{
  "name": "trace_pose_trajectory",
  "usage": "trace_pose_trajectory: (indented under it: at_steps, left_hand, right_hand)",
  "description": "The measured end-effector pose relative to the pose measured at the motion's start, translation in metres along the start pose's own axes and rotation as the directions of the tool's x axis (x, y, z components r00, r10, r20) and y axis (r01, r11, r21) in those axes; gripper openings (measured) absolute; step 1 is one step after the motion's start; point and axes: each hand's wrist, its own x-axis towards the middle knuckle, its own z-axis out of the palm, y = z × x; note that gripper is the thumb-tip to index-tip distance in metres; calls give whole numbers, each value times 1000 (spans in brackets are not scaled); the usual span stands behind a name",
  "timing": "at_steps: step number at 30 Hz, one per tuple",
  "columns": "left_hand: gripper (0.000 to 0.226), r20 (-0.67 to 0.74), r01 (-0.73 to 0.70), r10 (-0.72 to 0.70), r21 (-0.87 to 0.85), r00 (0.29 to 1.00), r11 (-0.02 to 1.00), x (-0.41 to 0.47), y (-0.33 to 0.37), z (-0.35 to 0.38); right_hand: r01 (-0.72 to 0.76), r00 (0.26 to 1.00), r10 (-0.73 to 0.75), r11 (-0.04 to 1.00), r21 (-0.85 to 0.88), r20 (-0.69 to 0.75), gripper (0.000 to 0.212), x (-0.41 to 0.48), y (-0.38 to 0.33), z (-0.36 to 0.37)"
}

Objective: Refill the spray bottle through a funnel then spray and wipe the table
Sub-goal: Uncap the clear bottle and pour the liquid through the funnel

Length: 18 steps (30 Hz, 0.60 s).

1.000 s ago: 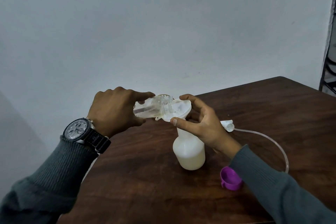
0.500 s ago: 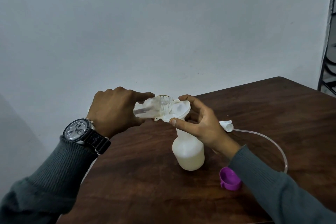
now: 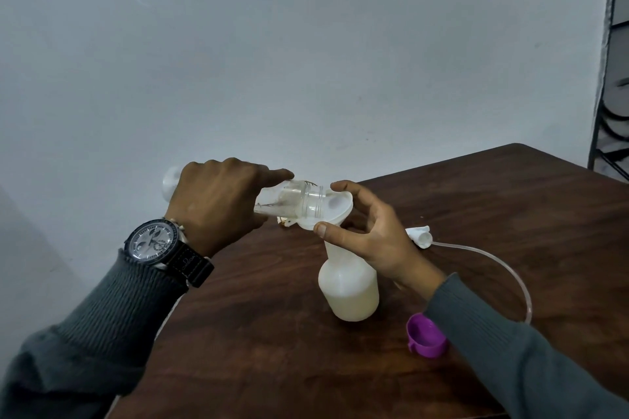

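The dark wooden desk carries the white spray bottle, upright near its left edge, pale liquid in its lower part. Your left hand grips a clear bottle tipped on its side, mouth over the white funnel seated in the spray bottle's neck. Your right hand pinches the funnel's rim between thumb and fingers. A purple cap lies by your right sleeve; the spray head with its thin tube lies behind that hand.
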Motion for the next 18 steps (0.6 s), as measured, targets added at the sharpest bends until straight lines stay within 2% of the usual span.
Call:
trace_pose_trajectory:
  at_steps: [7,11,14,18]
  left_hand:
    - [54,-85,-119,122,40,989,992,3,-2,9]
    - [58,-152,-184,195,79,969,980,6,-3,16]
    - [59,-149,-204,206,29,967,979,8,-4,21]
    - [63,-189,-231,239,64,952,971,11,-2,26]
  right_hand:
    - [-12,1000,12,1000,1,14,65,0,1,0]
    - [-20,1000,20,1000,-23,16,67,1,1,0]
    - [-23,999,24,999,-41,25,67,3,2,0]
    - [-22,999,24,998,-63,28,73,2,1,0]
